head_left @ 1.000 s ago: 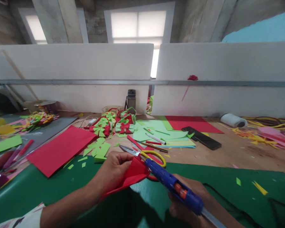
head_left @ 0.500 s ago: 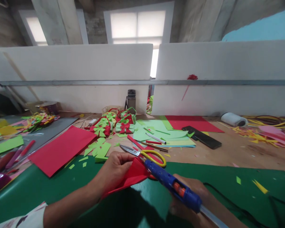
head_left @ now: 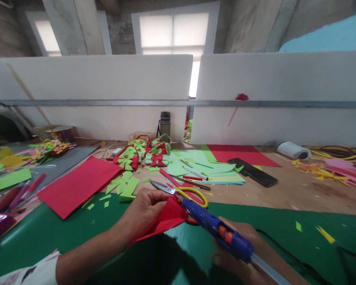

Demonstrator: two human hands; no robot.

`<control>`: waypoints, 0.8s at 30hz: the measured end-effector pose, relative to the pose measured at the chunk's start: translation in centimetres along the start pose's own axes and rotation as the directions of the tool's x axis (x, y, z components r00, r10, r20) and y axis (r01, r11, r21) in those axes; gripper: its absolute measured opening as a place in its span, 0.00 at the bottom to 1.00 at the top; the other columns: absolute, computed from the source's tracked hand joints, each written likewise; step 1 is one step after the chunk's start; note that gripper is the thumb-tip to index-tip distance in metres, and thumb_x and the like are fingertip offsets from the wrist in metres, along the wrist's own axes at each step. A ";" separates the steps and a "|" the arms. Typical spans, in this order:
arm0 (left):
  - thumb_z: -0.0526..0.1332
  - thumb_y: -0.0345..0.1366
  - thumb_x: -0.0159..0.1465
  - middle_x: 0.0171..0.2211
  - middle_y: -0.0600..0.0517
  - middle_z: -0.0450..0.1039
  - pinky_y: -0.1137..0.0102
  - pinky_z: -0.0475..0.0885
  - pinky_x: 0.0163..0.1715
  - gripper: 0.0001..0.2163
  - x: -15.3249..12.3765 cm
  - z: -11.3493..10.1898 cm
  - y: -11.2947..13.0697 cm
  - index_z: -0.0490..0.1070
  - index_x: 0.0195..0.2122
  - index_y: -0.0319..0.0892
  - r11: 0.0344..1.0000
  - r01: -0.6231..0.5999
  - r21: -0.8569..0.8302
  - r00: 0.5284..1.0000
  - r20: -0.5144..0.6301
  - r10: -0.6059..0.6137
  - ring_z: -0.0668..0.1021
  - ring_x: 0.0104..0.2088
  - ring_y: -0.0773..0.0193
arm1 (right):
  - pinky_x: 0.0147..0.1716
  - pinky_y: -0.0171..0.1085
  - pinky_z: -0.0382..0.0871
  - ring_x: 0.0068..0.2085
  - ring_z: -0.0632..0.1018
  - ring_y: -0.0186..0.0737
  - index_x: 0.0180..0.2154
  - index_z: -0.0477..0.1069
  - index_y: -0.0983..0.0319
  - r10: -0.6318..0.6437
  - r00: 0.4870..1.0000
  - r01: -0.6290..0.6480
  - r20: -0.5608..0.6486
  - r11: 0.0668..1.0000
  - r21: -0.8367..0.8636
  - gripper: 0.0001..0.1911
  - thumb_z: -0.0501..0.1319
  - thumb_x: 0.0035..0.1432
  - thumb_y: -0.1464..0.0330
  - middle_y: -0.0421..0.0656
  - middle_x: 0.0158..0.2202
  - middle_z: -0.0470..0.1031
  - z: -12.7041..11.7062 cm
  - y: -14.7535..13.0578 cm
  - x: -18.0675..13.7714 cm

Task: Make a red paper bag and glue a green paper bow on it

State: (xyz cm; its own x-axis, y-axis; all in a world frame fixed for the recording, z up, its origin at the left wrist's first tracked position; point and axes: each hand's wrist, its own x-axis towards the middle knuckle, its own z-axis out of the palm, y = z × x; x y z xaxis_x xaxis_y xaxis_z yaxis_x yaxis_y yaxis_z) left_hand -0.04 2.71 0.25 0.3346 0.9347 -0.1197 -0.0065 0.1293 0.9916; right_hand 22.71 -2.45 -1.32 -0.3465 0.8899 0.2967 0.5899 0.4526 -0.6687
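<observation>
My left hand (head_left: 146, 213) pinches a folded piece of red paper (head_left: 170, 219) by its upper left part. My right hand (head_left: 240, 245) is wrapped round a blue glue gun (head_left: 216, 227), with a clear glue stick (head_left: 267, 269) coming out of its back end. The gun's nozzle points up and left, at the upper right edge of the red paper; whether it touches cannot be made out. Scissors with yellow handles (head_left: 192, 194) lie just behind the nozzle, partly hidden by the paper and the gun.
A green mat (head_left: 255, 213) covers the near table. Beyond it are a red sheet (head_left: 80, 186), small red and green paper baskets (head_left: 157, 156), pale green sheets (head_left: 201, 162), a black phone (head_left: 253, 172) and a bottle (head_left: 165, 124). The gun's dark cord (head_left: 284, 249) runs right.
The view has shifted very slightly. Both hands, the red paper and the glue gun stay almost in the same place, the gun's tip a touch further right.
</observation>
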 end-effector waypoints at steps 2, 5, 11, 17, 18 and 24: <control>0.63 0.33 0.55 0.21 0.54 0.75 0.79 0.64 0.19 0.05 0.0 -0.1 -0.2 0.79 0.29 0.40 1.000 -0.003 -0.016 1.000 0.006 0.003 0.71 0.19 0.72 | 0.21 0.33 0.56 0.22 0.64 0.32 0.26 0.65 0.60 -0.011 1.000 0.011 0.000 1.000 -0.011 0.14 0.62 0.52 0.57 0.36 0.22 0.63 -0.1 -0.1 0.0; 0.64 0.34 0.54 0.22 0.53 0.76 0.78 0.65 0.20 0.05 -0.1 -0.1 -0.3 0.80 0.29 0.40 0.999 -0.001 -0.036 1.000 0.009 0.001 0.72 0.20 0.72 | 0.21 0.33 0.55 0.22 0.64 0.32 0.25 0.65 0.60 -0.038 0.999 0.038 -0.006 0.999 -0.028 0.16 0.62 0.52 0.55 0.36 0.21 0.64 -0.1 0.0 0.1; 0.63 0.33 0.54 0.22 0.53 0.76 0.78 0.63 0.20 0.06 -0.2 -0.1 -0.1 0.80 0.30 0.40 1.000 -0.005 0.009 1.000 0.013 0.005 0.71 0.20 0.72 | 0.20 0.33 0.56 0.22 0.66 0.34 0.28 0.67 0.59 -0.018 1.000 0.018 -0.001 0.999 -0.029 0.14 0.63 0.51 0.55 0.37 0.22 0.66 0.1 0.1 0.2; 0.63 0.33 0.54 0.22 0.53 0.76 0.78 0.63 0.20 0.06 -0.1 -0.2 0.1 0.79 0.30 0.40 1.000 -0.017 0.011 1.000 -0.002 0.017 0.71 0.21 0.71 | 0.21 0.32 0.57 0.22 0.66 0.33 0.25 0.64 0.60 -0.024 1.000 0.025 0.004 0.995 -0.092 0.15 0.64 0.50 0.57 0.36 0.22 0.66 0.0 0.5 -0.1; 0.63 0.33 0.54 0.22 0.53 0.76 0.78 0.64 0.20 0.06 -0.1 -0.2 0.2 0.79 0.30 0.39 1.000 -0.012 0.016 1.000 -0.007 0.012 0.71 0.21 0.71 | 0.21 0.32 0.57 0.22 0.66 0.33 0.25 0.64 0.60 -0.032 0.999 0.032 0.003 0.994 -0.100 0.15 0.64 0.50 0.57 0.36 0.22 0.66 0.0 0.6 -0.1; 0.63 0.34 0.53 0.22 0.53 0.75 0.79 0.62 0.19 0.06 -0.1 -0.2 0.4 0.79 0.28 0.37 0.997 -0.008 0.072 0.999 -0.051 0.012 0.70 0.20 0.73 | 0.24 0.33 0.65 0.25 0.72 0.38 0.35 0.69 0.60 -0.110 0.991 0.096 -0.075 0.981 -0.169 0.12 0.58 0.55 0.57 0.40 0.26 0.73 -1.4 2.0 0.8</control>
State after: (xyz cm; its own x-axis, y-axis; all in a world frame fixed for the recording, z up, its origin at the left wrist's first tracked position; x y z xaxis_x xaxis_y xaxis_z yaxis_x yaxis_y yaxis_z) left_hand -0.29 2.77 0.62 0.2864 0.9518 -0.1101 0.0587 0.0972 0.9935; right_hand 24.60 -0.78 -1.48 -0.3539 0.8364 0.4186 0.6687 0.5392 -0.5119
